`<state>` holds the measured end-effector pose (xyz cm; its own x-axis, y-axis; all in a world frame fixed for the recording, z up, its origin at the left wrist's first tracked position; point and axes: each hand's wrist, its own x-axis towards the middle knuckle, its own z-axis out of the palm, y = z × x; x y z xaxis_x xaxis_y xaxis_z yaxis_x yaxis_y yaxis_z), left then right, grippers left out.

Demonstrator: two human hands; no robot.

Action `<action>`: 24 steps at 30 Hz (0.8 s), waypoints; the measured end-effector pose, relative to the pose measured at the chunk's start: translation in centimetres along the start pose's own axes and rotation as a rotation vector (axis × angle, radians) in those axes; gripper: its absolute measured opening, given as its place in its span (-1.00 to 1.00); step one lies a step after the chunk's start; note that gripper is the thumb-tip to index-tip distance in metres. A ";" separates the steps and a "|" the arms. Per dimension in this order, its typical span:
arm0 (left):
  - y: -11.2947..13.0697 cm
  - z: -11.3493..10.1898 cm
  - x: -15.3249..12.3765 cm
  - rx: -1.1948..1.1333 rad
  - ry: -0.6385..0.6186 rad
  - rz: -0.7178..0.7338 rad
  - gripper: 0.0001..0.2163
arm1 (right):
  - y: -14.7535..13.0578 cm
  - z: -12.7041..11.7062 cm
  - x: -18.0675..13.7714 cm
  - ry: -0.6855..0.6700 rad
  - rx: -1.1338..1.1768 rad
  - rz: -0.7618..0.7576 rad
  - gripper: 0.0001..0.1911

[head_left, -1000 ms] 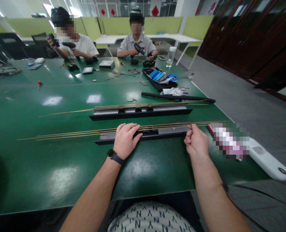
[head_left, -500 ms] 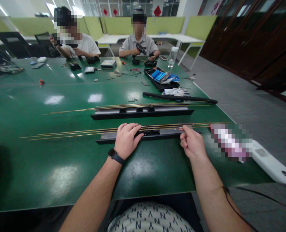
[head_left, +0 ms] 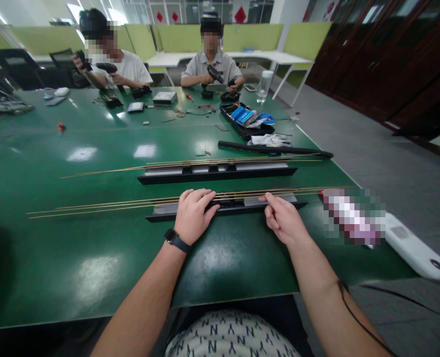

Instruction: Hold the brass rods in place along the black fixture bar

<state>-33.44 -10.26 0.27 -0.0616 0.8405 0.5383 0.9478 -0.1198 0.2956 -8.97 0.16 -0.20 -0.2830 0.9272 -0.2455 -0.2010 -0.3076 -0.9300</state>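
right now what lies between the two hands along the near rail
Head view: between left hand and right hand, a stretch of near rail with black fittings, and gold rods running lengthwise over it.

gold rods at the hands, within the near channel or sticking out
Sticking out: the gold rods overshoot the near channel at left, some also at right.

Along the far side I see lime-green partitions [head_left: 249, 37] behind white desks [head_left: 163, 60], with glass panels [head_left: 190, 9] beyond and red diamond decorations [head_left: 240, 15] showing there. A white column [head_left: 291, 11] rises to the right, and dark wooden cabinets [head_left: 398, 69] line that side above a grey floor [head_left: 327, 124]. Black chairs [head_left: 9, 64] stand far left. Bright patches of light [head_left: 98, 280] reflect off my green table [head_left: 242, 263].
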 end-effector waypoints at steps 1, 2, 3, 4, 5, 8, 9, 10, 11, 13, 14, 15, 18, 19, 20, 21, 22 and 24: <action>0.0 0.0 0.0 -0.001 0.001 0.001 -0.73 | 0.0 0.0 0.0 -0.004 -0.001 0.004 -0.57; 0.0 0.0 0.0 -0.002 0.002 0.003 -0.73 | 0.0 0.0 0.0 -0.006 -0.002 0.008 -0.56; 0.0 0.0 0.0 -0.002 0.002 0.003 -0.73 | 0.0 0.1 0.0 -0.007 -0.001 0.009 -0.56; 0.0 0.0 0.0 -0.003 0.002 0.002 -0.73 | 0.0 0.1 0.0 -0.004 0.001 0.008 -0.57; 0.0 0.0 0.0 -0.004 0.002 0.001 -0.73 | 0.0 0.1 0.0 0.000 0.004 0.005 -0.57; 0.0 0.0 0.0 -0.007 -0.002 -0.002 -0.73 | -0.1 0.0 0.1 0.033 0.026 -0.013 -0.59; -0.1 0.0 0.0 -0.008 -0.003 -0.002 -0.73 | -0.1 -0.1 0.1 0.055 0.037 -0.023 -0.60; -0.1 0.0 0.0 -0.008 -0.003 -0.002 -0.73 | -0.1 -0.3 0.2 0.083 0.049 -0.034 -0.62; -0.1 0.0 0.0 -0.008 -0.004 -0.003 -0.73 | -0.2 -0.4 0.3 0.118 0.060 -0.047 -0.63; -0.1 0.0 0.0 -0.004 -0.006 -0.005 -0.73 | -0.3 -0.8 0.5 0.198 0.080 -0.076 -0.67; -0.1 0.0 0.0 -0.003 -0.008 -0.006 -0.73 | -0.3 -0.9 0.6 0.240 0.086 -0.089 -0.68; -0.1 0.0 0.0 -0.002 -0.009 -0.007 -0.73 | -0.3 -1.1 0.7 0.279 0.091 -0.102 -0.69; 0.0 0.0 0.0 -0.004 -0.008 -0.007 -0.73 | -0.5 -1.5 1.0 0.362 0.100 -0.133 -0.70; 0.0 0.0 0.0 -0.005 -0.007 -0.007 -0.73 | -0.6 -1.6 1.0 0.381 0.102 -0.139 -0.70; 0.0 0.0 0.0 -0.005 -0.005 -0.007 -0.73 | -0.6 -1.7 1.1 0.398 0.104 -0.143 -0.71; 0.0 0.0 -0.1 -0.007 -0.003 -0.006 -0.73 | -0.7 -1.8 1.1 0.413 0.105 -0.143 -0.71; 0.0 0.0 -0.1 -0.008 -0.002 -0.006 -0.73 | -0.7 -1.8 1.1 0.427 0.106 -0.142 -0.71; -0.1 0.0 -0.1 -0.009 -0.001 -0.003 -0.73 | -0.9 -2.0 1.1 0.447 0.107 -0.145 -0.71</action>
<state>-33.50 -10.36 0.21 -0.0637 0.8416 0.5364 0.9448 -0.1222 0.3039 -7.29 1.91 -0.21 0.1815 0.9560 -0.2304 -0.3110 -0.1665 -0.9357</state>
